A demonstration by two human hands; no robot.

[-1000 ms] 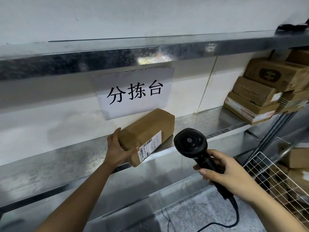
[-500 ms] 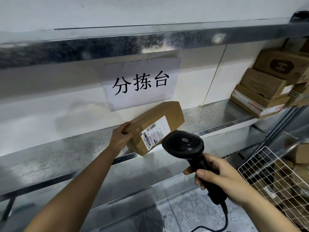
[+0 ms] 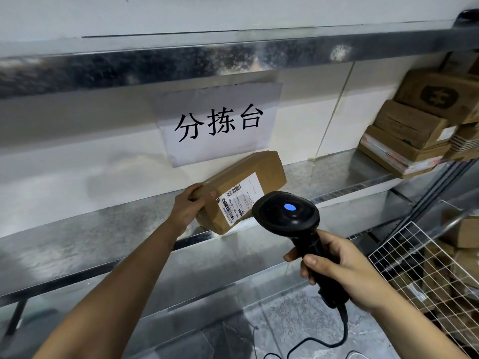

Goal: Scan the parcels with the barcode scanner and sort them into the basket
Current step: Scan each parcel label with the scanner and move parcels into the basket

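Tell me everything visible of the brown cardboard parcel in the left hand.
The brown cardboard parcel is a closed oblong box, tilted, its white barcode label facing the camera. The left hand grips its left end. Its lower corner meets the front edge of the metal shelf. The black handheld scanner points at it, apart.

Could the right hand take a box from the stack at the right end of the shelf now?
Probably not: the right hand grips the scanner, so it is occupied, though nothing stands between it and the stack.
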